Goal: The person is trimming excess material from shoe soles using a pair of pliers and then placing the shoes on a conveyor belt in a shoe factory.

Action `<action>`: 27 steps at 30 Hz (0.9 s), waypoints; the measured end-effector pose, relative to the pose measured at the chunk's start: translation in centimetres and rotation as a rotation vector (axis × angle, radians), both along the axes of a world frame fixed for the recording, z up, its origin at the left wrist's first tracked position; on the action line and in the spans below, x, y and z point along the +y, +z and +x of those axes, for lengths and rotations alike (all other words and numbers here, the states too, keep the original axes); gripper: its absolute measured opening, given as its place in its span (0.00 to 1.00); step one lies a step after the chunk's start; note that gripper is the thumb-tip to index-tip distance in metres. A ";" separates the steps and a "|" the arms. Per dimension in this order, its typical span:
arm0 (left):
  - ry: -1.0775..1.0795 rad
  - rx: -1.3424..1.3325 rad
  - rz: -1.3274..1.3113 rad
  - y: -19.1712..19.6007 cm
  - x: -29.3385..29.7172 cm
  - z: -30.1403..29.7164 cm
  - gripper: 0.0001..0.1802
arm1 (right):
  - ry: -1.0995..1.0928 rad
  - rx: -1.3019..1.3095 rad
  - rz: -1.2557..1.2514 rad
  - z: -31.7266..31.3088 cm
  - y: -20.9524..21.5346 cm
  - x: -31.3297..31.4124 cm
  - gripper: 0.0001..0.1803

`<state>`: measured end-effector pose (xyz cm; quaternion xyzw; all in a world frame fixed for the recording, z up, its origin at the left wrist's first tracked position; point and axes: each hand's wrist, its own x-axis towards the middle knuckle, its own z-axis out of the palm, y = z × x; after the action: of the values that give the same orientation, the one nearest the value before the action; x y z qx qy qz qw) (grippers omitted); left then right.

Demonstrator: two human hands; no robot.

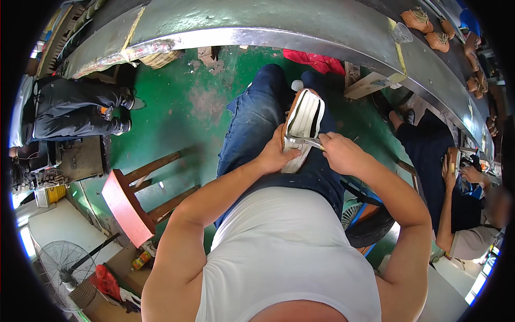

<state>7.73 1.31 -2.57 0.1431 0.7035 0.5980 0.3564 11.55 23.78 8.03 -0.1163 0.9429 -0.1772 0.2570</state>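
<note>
A shoe (pixel 304 119) with a white underside, dark edge lines and a brown side rests on my lap, its long side running away from me. My left hand (pixel 276 154) grips its left side near the close end, thumb lying across the white face. In my right hand (pixel 343 154) are metal pincers (pixel 308 141), closed around by my fingers. Their head reaches leftward over the shoe and touches its left edge near my left fingers. Exactly what the jaws bite on is too small to tell. A small round white thing (pixel 297 85) shows beside the shoe's far end.
A long metal-topped bench (pixel 257 21) crosses ahead, with brown shoes (pixel 417 20) at its right. Co-workers sit at left and right; the right one's hand (pixel 449 170) holds a shoe. A wooden stool (pixel 129 206) and fan (pixel 67 273) stand left. Red cloth (pixel 316 60) lies under the bench.
</note>
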 end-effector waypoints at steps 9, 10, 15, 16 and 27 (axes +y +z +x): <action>0.154 -0.887 0.799 1.7 -0.6 -0.8 0.37 | 0.204 -0.289 0.141 -3.8 3.6 -2.2 0.11; 0.160 -0.892 0.739 1.7 -0.4 -0.9 0.33 | 0.206 -0.290 0.142 -3.5 3.0 -2.1 0.11; 0.530 -0.745 0.378 -1.6 3.1 -1.3 0.33 | -0.045 0.008 -0.120 0.2 -0.2 -2.0 0.13; 0.628 -0.508 0.099 -2.1 3.7 -1.2 0.35 | -0.129 0.032 -0.125 1.3 -0.9 -2.6 0.13; 0.412 0.253 -0.259 0.8 3.7 -0.9 0.28 | -0.192 0.264 -0.004 -0.3 -0.1 -1.0 0.12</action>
<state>6.84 5.02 -1.77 0.0236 0.8272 0.5405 0.1519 11.27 22.83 7.90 -0.0484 0.9749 -0.1862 0.1123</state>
